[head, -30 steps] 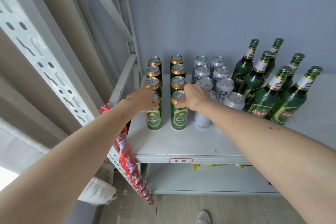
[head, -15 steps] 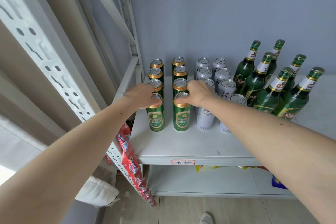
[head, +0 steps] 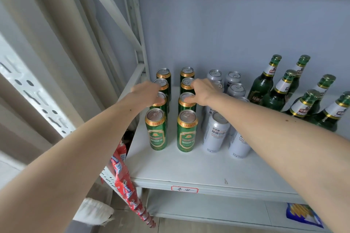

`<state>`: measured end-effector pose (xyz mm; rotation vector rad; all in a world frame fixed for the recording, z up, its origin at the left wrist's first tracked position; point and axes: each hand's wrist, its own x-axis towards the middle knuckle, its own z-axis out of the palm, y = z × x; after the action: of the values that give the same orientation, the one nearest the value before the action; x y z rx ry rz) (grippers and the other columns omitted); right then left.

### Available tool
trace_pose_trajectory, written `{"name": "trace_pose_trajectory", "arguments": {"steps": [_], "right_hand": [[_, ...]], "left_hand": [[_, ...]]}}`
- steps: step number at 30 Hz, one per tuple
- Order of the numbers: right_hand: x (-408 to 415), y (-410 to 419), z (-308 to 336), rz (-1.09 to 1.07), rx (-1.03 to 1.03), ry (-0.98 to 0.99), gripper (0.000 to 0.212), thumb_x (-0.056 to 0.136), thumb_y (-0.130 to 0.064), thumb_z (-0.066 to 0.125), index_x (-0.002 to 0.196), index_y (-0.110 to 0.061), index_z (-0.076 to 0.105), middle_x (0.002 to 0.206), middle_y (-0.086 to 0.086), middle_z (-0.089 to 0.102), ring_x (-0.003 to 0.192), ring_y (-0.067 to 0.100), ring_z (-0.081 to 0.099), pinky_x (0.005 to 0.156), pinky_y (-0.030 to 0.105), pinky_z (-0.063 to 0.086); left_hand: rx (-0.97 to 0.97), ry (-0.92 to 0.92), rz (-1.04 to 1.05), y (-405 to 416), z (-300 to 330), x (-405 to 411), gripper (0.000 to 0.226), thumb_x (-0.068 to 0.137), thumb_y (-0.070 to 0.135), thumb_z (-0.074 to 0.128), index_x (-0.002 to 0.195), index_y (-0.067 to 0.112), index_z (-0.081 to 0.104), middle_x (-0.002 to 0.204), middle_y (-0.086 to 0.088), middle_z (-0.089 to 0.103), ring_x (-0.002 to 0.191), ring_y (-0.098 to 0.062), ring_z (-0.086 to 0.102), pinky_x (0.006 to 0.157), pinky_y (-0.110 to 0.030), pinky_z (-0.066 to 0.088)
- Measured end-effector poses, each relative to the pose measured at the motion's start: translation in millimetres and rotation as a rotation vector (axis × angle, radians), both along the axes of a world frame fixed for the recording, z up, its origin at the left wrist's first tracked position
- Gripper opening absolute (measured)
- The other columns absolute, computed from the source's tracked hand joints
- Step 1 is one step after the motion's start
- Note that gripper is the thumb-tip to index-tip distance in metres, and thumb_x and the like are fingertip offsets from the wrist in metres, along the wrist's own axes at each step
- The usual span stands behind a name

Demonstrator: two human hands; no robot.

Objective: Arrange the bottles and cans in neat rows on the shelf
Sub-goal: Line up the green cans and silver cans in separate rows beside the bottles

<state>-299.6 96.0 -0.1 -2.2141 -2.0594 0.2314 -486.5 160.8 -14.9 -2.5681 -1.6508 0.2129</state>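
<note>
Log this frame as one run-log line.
left hand: on third green can, left row | right hand: on third green can, right row | front green cans: untouched | silver cans, bottles: standing

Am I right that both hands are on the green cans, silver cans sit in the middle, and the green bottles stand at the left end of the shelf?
Not quite: in the head view the green bottles stand at the right end of the shelf. The rest holds: left hand and right hand are on the green cans, silver cans in the middle.

Both bare arms reached forward; the left hand [head: 146,93] and right hand [head: 201,91] hung palm-down, fingers apparently curled.
</note>
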Motion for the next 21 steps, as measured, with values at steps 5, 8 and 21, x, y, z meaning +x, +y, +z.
{"name": "trace_pose_trajectory", "arguments": {"steps": [5, 8, 21], "right_hand": [[1.1, 14.5, -5.0, 0.065, -0.054, 0.022, 0.044, 0.08, -0.046, 0.075, 0.091, -0.012, 0.049, 0.089, 0.004, 0.055, 0.083, 0.025, 0.057, 0.067, 0.032, 0.049], [2.5, 20.2, -8.6, 0.084, -0.061, 0.025, 0.042, 0.079, -0.044, 0.076, 0.088, -0.012, 0.05, 0.082, 0.003, 0.052, 0.083, 0.025, 0.056, 0.067, 0.032, 0.047], [1.2, 25.3, -12.8, 0.079, -0.06, 0.009, 0.04, 0.079, -0.04, 0.078, 0.096, -0.006, 0.063, 0.077, 0.003, 0.055, 0.078, 0.024, 0.057, 0.063, 0.028, 0.041]], "left_hand": [[-0.057, 0.009, 0.023, 12.0, -10.7, 12.3, 0.038, 0.088, 0.046, 0.058, 0.108, 0.014, 0.058, 0.096, -0.005, 0.061, 0.089, -0.025, 0.061, 0.064, -0.035, 0.046], [-0.064, 0.033, 0.01, 15.1, -7.8, 14.0, 0.034, 0.087, 0.044, 0.059, 0.105, 0.015, 0.059, 0.094, -0.005, 0.061, 0.087, -0.025, 0.061, 0.065, -0.035, 0.05], [-0.048, 0.055, -0.048, 21.0, -10.8, 10.9, 0.052, 0.083, 0.051, 0.063, 0.125, 0.021, 0.057, 0.106, -0.004, 0.064, 0.093, -0.023, 0.061, 0.071, -0.036, 0.054]]}}
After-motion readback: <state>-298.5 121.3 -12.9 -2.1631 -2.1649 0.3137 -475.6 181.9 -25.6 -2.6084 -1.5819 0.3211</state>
